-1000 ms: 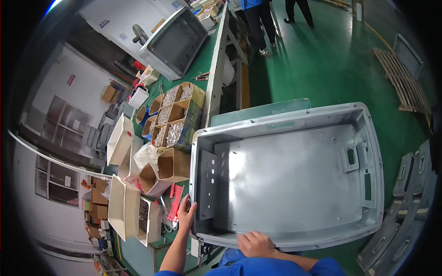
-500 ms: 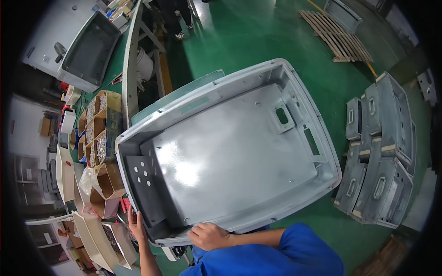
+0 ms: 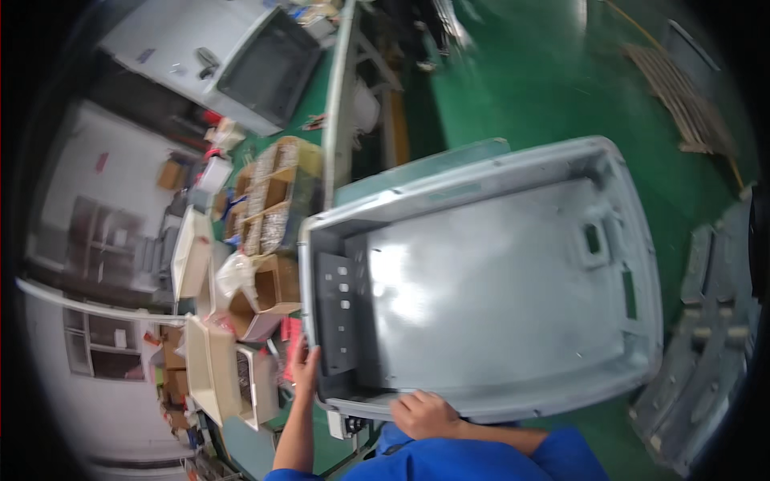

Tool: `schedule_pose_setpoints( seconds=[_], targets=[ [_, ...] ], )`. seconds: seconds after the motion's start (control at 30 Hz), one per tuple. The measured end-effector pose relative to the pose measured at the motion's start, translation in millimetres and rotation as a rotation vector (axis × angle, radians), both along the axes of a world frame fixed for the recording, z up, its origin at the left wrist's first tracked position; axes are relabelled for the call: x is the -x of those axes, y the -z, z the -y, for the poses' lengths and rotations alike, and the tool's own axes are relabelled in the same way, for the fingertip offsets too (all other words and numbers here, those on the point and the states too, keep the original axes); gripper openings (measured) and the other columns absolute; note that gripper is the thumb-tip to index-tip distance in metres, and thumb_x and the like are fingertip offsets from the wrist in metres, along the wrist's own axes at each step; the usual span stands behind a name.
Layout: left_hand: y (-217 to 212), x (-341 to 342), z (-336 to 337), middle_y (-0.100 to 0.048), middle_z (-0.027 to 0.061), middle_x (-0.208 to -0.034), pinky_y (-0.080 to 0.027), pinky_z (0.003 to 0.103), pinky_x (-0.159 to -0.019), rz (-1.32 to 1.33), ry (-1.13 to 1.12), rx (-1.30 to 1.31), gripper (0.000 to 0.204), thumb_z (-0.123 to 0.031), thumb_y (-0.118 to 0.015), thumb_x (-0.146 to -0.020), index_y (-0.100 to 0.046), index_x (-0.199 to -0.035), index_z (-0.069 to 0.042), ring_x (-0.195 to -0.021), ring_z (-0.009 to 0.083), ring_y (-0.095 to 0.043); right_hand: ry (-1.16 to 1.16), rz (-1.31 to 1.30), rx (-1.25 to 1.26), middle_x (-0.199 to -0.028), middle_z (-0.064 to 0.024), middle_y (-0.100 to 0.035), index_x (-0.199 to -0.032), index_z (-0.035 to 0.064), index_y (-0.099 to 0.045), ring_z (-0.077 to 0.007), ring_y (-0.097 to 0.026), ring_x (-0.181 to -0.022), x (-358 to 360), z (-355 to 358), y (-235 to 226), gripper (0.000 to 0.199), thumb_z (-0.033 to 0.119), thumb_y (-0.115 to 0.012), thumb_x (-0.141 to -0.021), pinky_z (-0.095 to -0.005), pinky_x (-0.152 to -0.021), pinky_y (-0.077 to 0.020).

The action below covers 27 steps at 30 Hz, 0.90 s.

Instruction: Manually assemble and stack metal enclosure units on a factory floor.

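A large grey metal housing (image 3: 489, 313), shaped like a shallow open box with cut-outs in its right wall, lies in front of me. My right hand (image 3: 423, 414) is closed over its near rim, fingers curled over the edge. At the near left corner, my left hand (image 3: 303, 369) holds the outer side of the wall, its fingers pointing up along it. A dark plate with several holes (image 3: 334, 313) lines the inside of the left wall. What supports the housing is mostly hidden under it.
Left of the housing stand cardboard bins of small parts (image 3: 269, 196) and cream trays (image 3: 210, 369). A similar housing (image 3: 269, 72) rests on the far bench. Stacked grey metal boxes (image 3: 698, 377) are at right, a wooden pallet (image 3: 682, 96) at far right. Someone's legs (image 3: 413, 36) show beyond.
The view has swung left and is blurred, so the scene sits further right. The housing looks less tilted than before. Both hands keep their places on it.
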<state>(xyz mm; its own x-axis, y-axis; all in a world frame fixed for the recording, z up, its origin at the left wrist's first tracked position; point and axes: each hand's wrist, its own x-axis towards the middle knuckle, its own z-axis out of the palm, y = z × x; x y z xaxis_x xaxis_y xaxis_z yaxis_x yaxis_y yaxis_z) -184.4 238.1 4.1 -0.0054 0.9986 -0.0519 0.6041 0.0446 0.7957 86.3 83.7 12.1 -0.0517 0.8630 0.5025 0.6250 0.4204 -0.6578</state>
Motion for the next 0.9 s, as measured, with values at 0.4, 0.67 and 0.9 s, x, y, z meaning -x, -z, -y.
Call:
schedule_pose_setpoints(
  seconds=[0.4, 0.67, 0.9],
  targets=[
    [-3.8, -25.7, 4.6, -0.051, 0.0056, -0.110, -0.038, 0.024, -0.086, 0.165, -0.034, 0.049, 0.049, -0.008, -0.059, -0.082, -0.040, -0.126, 0.000, -0.099, 0.0115, -0.050, -0.015, 0.018, 0.006, -0.052, 0.0011, -0.038, -0.060, 0.0103, -0.046, -0.0109, -0.042, -0.047, -5.8, -5.0, 5.9, 0.010, 0.012, -0.056, -0.061, -0.0225, -0.041, -0.0348],
    [2.8, -11.0, 4.0, -0.052, 0.0071, -0.111, -0.038, 0.025, -0.087, 0.101, -0.039, 0.042, 0.051, -0.012, -0.061, -0.081, -0.040, -0.126, 0.001, -0.100, 0.0128, -0.050, -0.040, 0.043, 0.021, -0.053, 0.0009, -0.038, -0.059, 0.0110, -0.044, -0.0113, -0.043, -0.048, -5.5, -3.3, 0.6, 0.013, 0.011, -0.056, -0.062, -0.0229, -0.041, -0.0360],
    [8.2, -7.2, 1.0, -0.051, 0.0099, -0.112, -0.039, 0.026, -0.087, 0.133, -0.020, 0.032, 0.052, -0.015, -0.064, -0.079, -0.042, -0.125, 0.000, -0.099, 0.0140, -0.050, -0.069, 0.094, 0.097, -0.059, -0.0002, -0.048, -0.065, 0.0100, -0.052, -0.0145, -0.049, -0.053, 0.2, -2.8, -0.9, 0.009, 0.010, -0.061, -0.067, -0.0253, -0.044, -0.0405]
  ],
)
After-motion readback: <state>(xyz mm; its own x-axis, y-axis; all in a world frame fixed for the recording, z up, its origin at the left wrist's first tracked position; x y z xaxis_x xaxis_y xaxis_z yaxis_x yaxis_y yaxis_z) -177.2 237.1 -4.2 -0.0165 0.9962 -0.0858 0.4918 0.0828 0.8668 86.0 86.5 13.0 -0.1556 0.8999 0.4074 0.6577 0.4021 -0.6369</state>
